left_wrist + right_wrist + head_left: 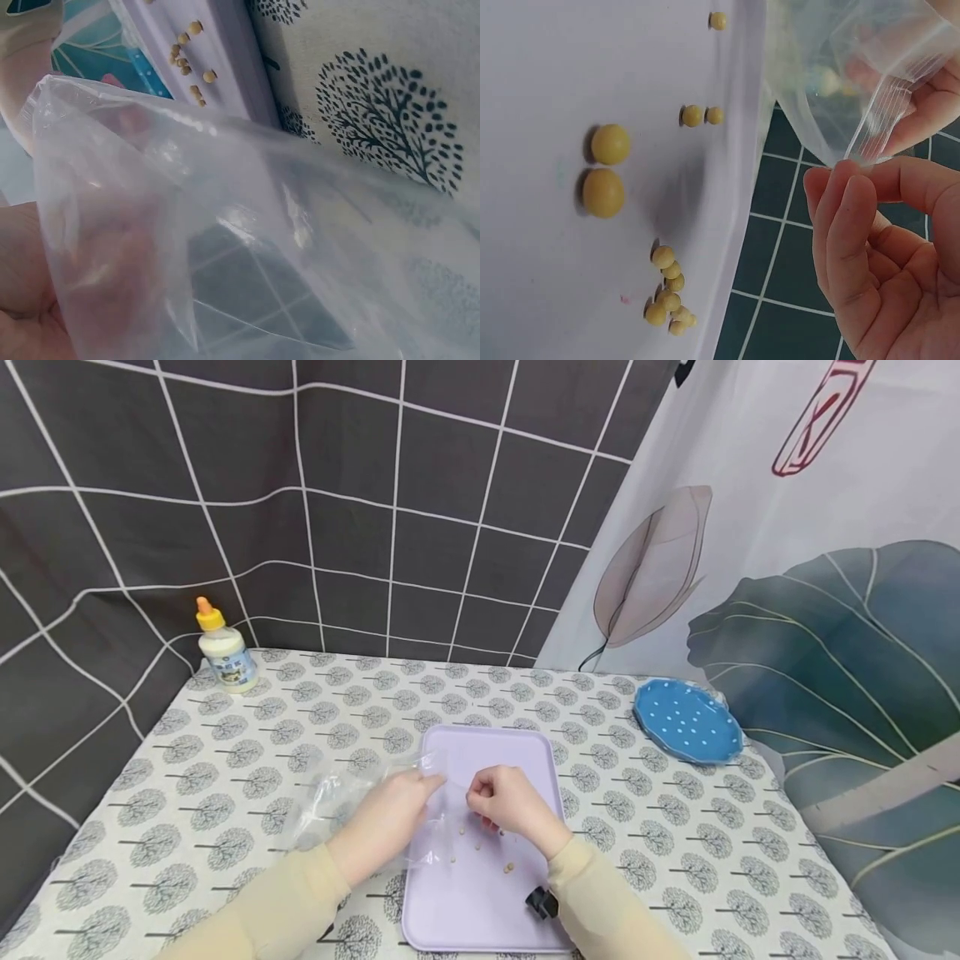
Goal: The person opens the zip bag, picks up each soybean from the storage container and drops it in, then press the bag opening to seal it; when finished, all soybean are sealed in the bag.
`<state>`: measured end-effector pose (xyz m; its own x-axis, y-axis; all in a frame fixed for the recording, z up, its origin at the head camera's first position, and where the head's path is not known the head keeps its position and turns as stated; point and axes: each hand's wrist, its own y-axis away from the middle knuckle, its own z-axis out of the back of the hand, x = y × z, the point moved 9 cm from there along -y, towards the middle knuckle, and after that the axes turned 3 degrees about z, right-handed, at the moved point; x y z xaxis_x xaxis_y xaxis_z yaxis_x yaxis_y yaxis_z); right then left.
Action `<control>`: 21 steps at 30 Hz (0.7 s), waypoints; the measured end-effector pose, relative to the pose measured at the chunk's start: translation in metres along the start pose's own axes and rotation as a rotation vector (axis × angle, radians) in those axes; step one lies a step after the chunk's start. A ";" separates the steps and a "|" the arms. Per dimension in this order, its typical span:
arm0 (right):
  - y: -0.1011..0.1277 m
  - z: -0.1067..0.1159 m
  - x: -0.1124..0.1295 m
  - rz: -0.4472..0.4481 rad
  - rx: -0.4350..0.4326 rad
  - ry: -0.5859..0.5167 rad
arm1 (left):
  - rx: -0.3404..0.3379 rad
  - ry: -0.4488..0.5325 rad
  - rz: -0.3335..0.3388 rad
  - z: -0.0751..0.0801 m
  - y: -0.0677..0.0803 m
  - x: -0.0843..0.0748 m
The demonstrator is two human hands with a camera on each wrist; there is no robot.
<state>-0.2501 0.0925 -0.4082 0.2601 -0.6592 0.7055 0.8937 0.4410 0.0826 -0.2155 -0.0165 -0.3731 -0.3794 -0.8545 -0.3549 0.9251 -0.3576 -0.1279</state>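
Pinching a crinkled clear plastic bag (360, 793) mouth, both hands, left hand (386, 822) and right hand (510, 802), hover mid-frame over the lilac plastic tray (480, 902) scattered with small yellow beans (604, 176); patterned tabletop (247, 760) spreads left.

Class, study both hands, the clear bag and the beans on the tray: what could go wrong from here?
1. The clear plastic bag is limp, pinched only at its mouth by the left hand and right hand; the opening may sag shut.
2. The small yellow beans are round and lie near the edge of the lilac tray; a nudge could roll them off.
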 end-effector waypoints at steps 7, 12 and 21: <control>0.000 -0.003 0.003 0.021 0.012 0.019 | -0.042 -0.046 0.005 0.004 -0.002 0.000; 0.000 -0.005 0.002 0.019 0.013 0.015 | -0.041 -0.068 -0.013 0.003 -0.002 -0.001; 0.000 -0.002 0.001 0.005 0.000 0.070 | -0.002 -0.081 -0.012 0.000 -0.002 0.002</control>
<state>-0.2489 0.0909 -0.4085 0.2896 -0.6978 0.6551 0.8922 0.4446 0.0792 -0.2183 -0.0174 -0.3732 -0.3903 -0.8779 -0.2774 0.9206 -0.3670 -0.1337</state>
